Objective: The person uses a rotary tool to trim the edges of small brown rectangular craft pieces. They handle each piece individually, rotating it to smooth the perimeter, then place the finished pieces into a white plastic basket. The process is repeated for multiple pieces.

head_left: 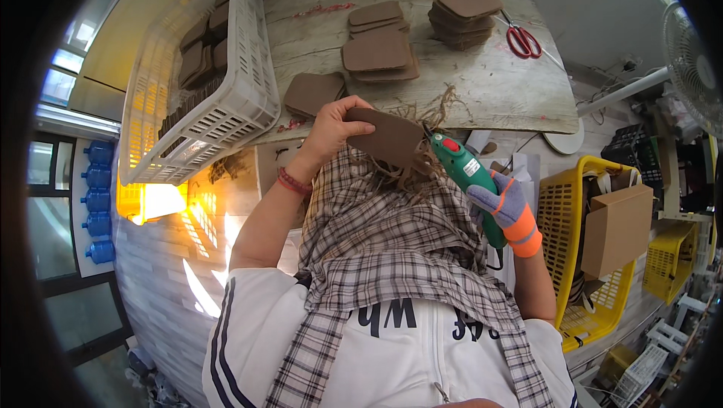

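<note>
- Pale wooden table (pixel 520 69): near edge faces me.
- Green plastic power tool, red switch (pixel 468 171): my gloved right hand (pixel 503 203) wraps it.
- Flat brown round-cornered pad (pixel 388 137): at surface's near edge; left hand (pixel 337 128) pinches its left end, long axis rightward to tool tip.

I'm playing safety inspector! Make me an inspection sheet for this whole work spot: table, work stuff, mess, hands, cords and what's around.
Surface: pale, wood-patterned table with red smudges.
Job's things: flat brown piece and green power tool, its tip by the piece's edge; contact unclear. Brown stacks on the table.
Clutter: stringy brown scraps at the table's near edge; red-handled scissors near its right side.
Hands: left hand, bare, holds the piece; right hand, gloved, grips the tool.
Cables: dark cord at the tool's lower end; its far end isn't clear.
Surroundings: white crate at left; yellow basket and fan at right.
</note>
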Tool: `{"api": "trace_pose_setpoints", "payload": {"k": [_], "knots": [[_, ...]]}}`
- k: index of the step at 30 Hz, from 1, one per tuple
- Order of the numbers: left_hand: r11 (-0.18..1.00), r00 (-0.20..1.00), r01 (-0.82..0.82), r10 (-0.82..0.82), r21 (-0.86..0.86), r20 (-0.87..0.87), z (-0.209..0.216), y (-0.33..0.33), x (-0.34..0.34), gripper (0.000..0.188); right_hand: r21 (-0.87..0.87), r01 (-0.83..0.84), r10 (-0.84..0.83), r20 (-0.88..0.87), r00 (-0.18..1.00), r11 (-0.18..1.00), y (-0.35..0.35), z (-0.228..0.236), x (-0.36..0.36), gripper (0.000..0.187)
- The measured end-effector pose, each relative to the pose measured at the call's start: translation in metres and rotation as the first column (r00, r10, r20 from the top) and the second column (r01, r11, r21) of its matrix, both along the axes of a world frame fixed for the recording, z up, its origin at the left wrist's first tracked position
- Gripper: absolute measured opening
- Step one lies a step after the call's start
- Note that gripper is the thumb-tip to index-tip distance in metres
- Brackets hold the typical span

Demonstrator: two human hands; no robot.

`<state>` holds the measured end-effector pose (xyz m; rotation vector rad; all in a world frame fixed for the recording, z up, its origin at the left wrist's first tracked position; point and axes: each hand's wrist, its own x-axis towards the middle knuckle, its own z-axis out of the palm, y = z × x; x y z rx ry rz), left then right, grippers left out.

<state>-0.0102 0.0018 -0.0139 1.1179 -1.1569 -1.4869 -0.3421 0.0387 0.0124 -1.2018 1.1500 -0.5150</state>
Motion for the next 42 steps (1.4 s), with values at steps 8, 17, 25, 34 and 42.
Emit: {"api": "trace_pose_setpoints", "payload": {"k": [8,17,25,34,42], "knots": [[1.0,1.0,0.026,-0.026,-0.013,0.011,0.001,0.0,-0.001,0.014,-0.093,-0.035,0.024,-0.122,0.992,0.995,0.004,-0.004,-0.003,0.038],[0.994,0.982,0.107,-0.109,0.023,0.157,0.012,0.001,-0.006,0.016,0.02,-0.046,0.048,-0.121,0.991,0.999,0.004,0.008,0.005,0.037],[0.975,0.95,0.216,-0.198,-0.048,0.241,0.013,0.002,-0.014,0.023,-0.007,-0.083,0.083,-0.079,0.993,0.996,0.0,0.015,0.019,0.037],[0.957,0.941,0.288,-0.279,-0.021,0.19,0.016,0.011,-0.014,0.058,0.036,-0.127,0.126,0.013,0.992,0.991,-0.009,0.007,0.045,0.038],[0.964,0.938,-0.257,0.265,-0.064,0.225,0.018,-0.017,0.098,0.047,-0.073,-0.116,0.113,-0.044,0.993,0.991,-0.012,-0.003,0.04,0.038]]}}
